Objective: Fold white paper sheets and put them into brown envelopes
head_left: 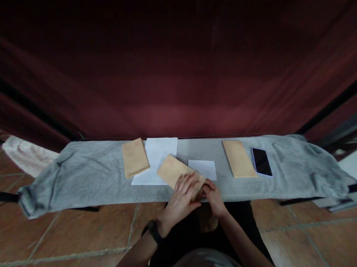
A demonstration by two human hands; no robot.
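Note:
A brown paper envelope (170,168) with a faint red mark near its upper left end lies slantwise over the front of the narrow cloth-covered surface. My left hand (184,191) rests flat on top of it, fingers stretched out and thumb apart. At the envelope's lower right end, my right hand (210,192) pinches the edge, its fingertips partly hidden. Under the envelope's left part is a large white sheet of paper (161,148). A smaller folded white paper (205,168) lies just behind my right hand.
A small stack of brown envelopes (134,158) overlaps the white sheet's left side. To the right lie another brown envelope (239,158) and a smartphone (261,162). Grey cloth (87,175) covers the narrow surface. A dark red curtain (176,89) hangs behind it; tiled floor (96,231) shows below.

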